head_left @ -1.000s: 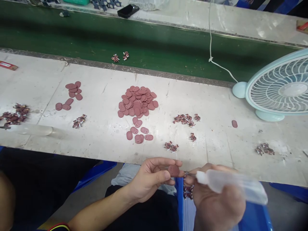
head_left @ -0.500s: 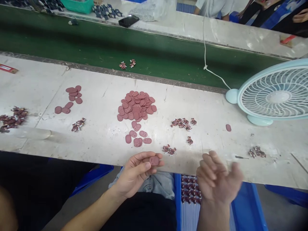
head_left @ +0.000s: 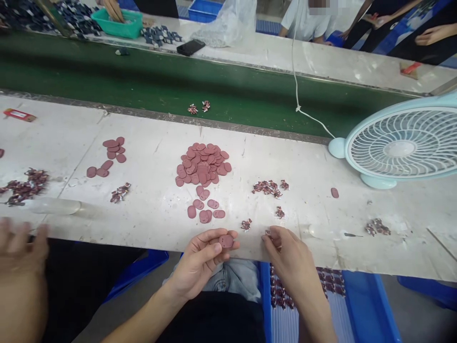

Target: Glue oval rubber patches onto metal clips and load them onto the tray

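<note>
Between thumb and fingers, my left hand (head_left: 202, 259) holds a reddish oval disc (head_left: 226, 241) with small dark holes, just over the table's front edge. My right hand (head_left: 289, 252) is pinched on a small brown-and-white piece (head_left: 268, 233) at the table edge, mostly hidden by the fingers. A similar small piece (head_left: 246, 224) lies between the hands. Beyond them is a cluster of small brown pieces (head_left: 267, 187). A big pile of oval discs (head_left: 203, 164) sits mid-table, with several loose discs (head_left: 205, 216) in front of it.
A light-blue fan (head_left: 400, 148) stands at right, its white cord crossing the green belt (head_left: 250, 105). A blue tray (head_left: 367, 305) with rows of brown pieces is below the table edge. Another person's blurred hand (head_left: 23, 267) is at left, near a clear bottle (head_left: 53, 206).
My right hand has come left and down to the table, closing on a small piece that lay beside another. My left hand still holds its disc. Another person's hand has appeared at left.
</note>
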`<move>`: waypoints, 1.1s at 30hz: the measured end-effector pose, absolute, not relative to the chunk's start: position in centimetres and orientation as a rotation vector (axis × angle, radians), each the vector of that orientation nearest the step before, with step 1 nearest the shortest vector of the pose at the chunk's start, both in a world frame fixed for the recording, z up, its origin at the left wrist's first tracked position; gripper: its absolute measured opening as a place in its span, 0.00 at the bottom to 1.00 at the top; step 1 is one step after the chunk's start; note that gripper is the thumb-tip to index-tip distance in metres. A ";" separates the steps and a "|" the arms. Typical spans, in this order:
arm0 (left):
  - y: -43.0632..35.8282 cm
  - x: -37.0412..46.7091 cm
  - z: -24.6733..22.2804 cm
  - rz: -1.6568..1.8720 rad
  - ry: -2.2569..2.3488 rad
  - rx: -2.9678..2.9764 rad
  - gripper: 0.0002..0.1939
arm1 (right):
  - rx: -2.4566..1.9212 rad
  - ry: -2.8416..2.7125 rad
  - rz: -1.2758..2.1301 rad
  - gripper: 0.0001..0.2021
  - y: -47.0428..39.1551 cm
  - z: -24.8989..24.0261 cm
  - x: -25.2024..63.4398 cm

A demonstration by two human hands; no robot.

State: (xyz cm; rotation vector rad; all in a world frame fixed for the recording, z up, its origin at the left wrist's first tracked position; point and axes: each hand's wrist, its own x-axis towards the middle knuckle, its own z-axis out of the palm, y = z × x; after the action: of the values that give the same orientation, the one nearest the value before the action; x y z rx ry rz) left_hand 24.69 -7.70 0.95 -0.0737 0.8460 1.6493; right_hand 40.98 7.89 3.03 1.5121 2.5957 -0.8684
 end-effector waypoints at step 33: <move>-6.4 26.7 1.4 1.611 0.967 0.231 0.05 | 1.327 2.032 -2.464 0.11 3.9 5.9 40.6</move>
State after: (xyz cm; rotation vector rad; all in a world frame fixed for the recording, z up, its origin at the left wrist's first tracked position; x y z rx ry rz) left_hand 26.73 -6.40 1.43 0.2306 0.9667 1.6111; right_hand 40.55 3.92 5.88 1.3271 2.0322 -2.4641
